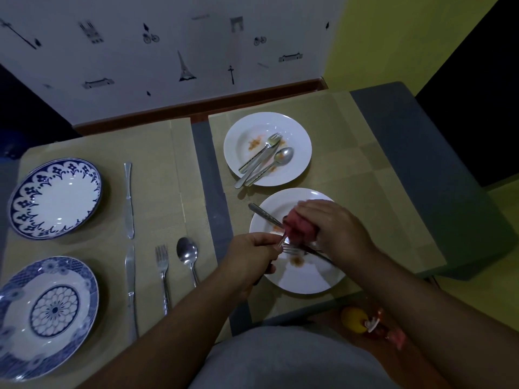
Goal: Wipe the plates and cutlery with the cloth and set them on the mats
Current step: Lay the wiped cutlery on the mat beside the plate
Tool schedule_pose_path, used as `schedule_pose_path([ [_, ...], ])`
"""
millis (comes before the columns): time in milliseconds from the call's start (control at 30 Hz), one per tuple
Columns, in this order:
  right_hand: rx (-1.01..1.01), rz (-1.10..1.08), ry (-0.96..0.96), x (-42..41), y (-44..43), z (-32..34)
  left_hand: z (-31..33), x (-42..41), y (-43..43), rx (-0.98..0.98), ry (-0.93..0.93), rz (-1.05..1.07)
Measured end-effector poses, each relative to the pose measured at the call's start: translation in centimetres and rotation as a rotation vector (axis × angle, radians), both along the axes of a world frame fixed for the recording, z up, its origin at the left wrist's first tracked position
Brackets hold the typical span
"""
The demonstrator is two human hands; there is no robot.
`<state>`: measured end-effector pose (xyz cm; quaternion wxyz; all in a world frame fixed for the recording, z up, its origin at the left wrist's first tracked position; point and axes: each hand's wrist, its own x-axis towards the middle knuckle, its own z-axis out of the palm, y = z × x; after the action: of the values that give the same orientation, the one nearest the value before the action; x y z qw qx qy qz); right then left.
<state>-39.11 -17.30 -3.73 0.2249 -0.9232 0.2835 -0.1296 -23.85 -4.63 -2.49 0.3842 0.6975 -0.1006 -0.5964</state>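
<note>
Fingers (pixel 268 240) of the left hand (pixel 250 256) are curling tightly round a fork (pixel 293 250), holding it just above the near white plate (pixel 309 282) with the tines pointing right. The right hand (pixel 337 228) is gripping a bunched red cloth (pixel 299 228), its fingers wrapping over the top. The cloth is hanging right at the tines, though I cannot tell whether it is touching them. A knife (pixel 262 213) is lying across this plate and passing under the cloth, near an orange smear (pixel 297 261).

Behind it, the far white plate (pixel 302 164) is carrying a second fork (pixel 273 140), a spoon (pixel 284 155) and more orange marks. Both white plates are sitting on the right mat (pixel 351 153).

Across a grey strip of worktop (pixel 200 153), the left mat (pixel 157 169) is bearing a far blue plate (pixel 54 197) and a near blue plate (pixel 47 315). Beside them a far knife (pixel 128 200), a near knife (pixel 130 276), a third fork (pixel 162 265) and a second spoon (pixel 186 252) are lying apart from one another.
</note>
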Motion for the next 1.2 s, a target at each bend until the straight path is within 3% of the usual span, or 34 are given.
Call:
schedule_pose_path([
  [200,0.121,-0.259,-0.090,-0.4,-0.5,1.5,-0.1,0.7,0.2,0.015,0.074,0.113],
  [300,0.047,-0.077,-0.162,0.3,1.2,2.4,-0.2,0.8,0.2,0.018,0.073,0.133],
  [400,-0.041,0.177,-0.030,0.4,2.6,0.6,-0.2,0.9,0.1,-0.008,0.071,0.081],
  [467,-0.035,0.223,0.066,0.0,2.5,-1.2,-0.2,0.9,0.2,-0.017,0.082,0.067],
  [633,-0.033,0.079,0.105,-0.1,0.2,-1.8,-0.5,0.6,1.0,0.033,0.116,0.083],
  [767,0.026,-0.106,0.009,0.5,-0.2,-0.2,-0.5,1.4,1.4,0.025,0.100,0.014],
  [1000,0.159,-0.134,-0.072,1.6,2.0,0.3,-0.5,2.7,2.5,0.028,0.238,0.153],
  [1200,0.257,-0.025,-0.091,3.6,4.3,0.7,0.2,4.6,3.1,0.019,-0.032,0.166],
])
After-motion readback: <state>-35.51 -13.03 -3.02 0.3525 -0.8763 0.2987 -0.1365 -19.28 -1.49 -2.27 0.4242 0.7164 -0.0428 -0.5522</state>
